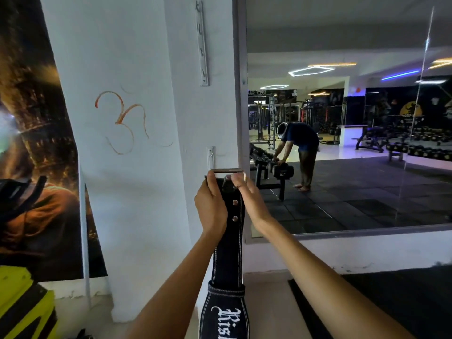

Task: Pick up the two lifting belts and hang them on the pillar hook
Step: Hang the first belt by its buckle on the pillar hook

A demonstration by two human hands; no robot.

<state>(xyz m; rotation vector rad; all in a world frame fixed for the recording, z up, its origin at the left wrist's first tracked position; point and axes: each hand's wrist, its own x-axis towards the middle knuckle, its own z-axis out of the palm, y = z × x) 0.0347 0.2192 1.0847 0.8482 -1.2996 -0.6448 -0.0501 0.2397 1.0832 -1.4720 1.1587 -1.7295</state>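
Note:
A black lifting belt [228,253] with white stitching and white lettering hangs straight down in front of a white pillar [137,192]. My left hand [211,204] grips its upper end from the left. My right hand [247,194] pinches the top by the square metal buckle [228,172]. The buckle is held just below and to the right of a small white hook plate [210,156] on the pillar. A longer hook rail [202,42] is fixed higher up the pillar. I see only this one belt.
A large wall mirror [342,118] to the right reflects the gym, a dumbbell rack and a person bending over. A dark poster [31,143] covers the wall at left. A yellow and black object [24,307] sits at the lower left. Black floor mat lies at the lower right.

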